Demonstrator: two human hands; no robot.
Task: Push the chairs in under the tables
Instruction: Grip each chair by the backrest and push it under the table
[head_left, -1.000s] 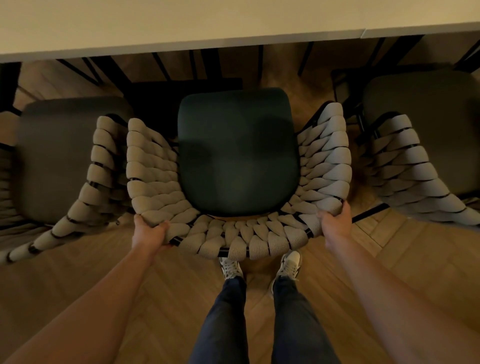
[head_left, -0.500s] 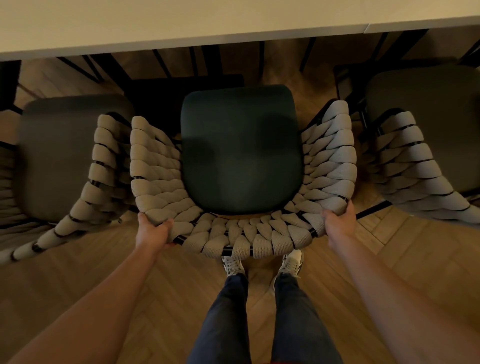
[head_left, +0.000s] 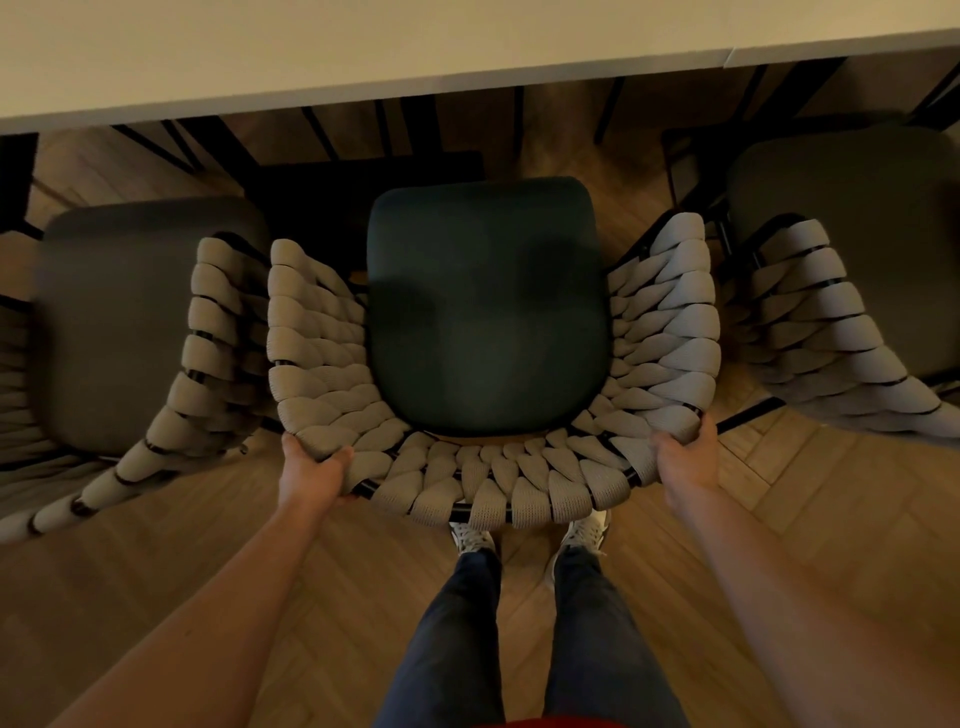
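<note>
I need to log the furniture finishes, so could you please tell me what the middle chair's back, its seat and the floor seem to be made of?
Chair back: thick beige woven rope or webbing, knitted texture, wrapped round a black, probably metal, frame.
Seat: dark green matte upholstery, likely fabric; no sheen.
Floor: brown wood or wood-look planks in a herringbone pattern.

Three chairs (head_left: 488, 322) on wooden floor (head_left: 208, 571)
</note>
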